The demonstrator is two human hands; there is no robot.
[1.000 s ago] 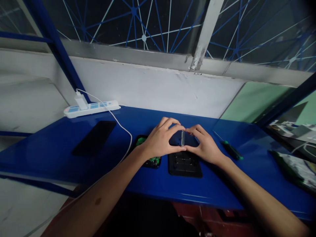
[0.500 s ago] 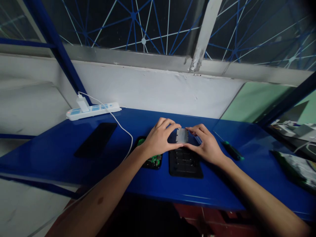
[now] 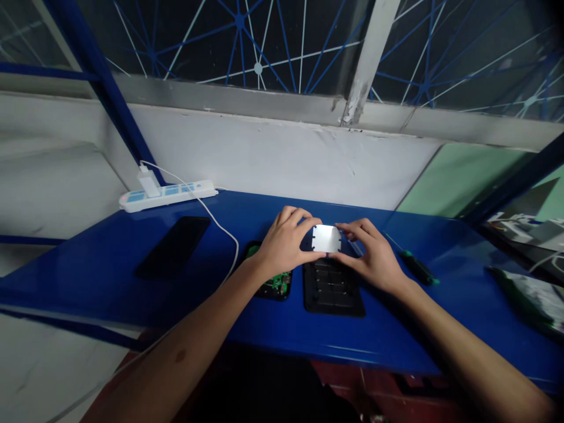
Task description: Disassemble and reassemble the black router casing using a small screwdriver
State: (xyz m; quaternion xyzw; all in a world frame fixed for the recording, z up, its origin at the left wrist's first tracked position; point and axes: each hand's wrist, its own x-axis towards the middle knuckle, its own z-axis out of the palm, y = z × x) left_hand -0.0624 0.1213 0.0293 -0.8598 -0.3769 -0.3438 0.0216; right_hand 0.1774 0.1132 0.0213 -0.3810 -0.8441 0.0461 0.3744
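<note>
Both my hands hold a small shiny metal plate (image 3: 326, 238) between their fingertips, just above a black ribbed housing (image 3: 333, 289) that lies on the blue bench (image 3: 132, 282). My left hand (image 3: 284, 247) pinches the plate's left edge with thumb and fingers. My right hand (image 3: 372, 255) pinches its right edge. The plate's flat bright face is turned toward me. Under my left wrist lies a black frame with a green circuit board (image 3: 275, 283) in it.
A black phone (image 3: 173, 245) lies flat at the left of the bench. A white power strip (image 3: 167, 194) with a charger and white cable (image 3: 220, 232) sits against the wall. A green-handled screwdriver (image 3: 416, 268) lies right of my hands. Packaging lies at the far right (image 3: 529, 296).
The metal plate was edge-on to me a second ago; my fingers have turned it so its flat face shows. Both hands stayed over the black housing.
</note>
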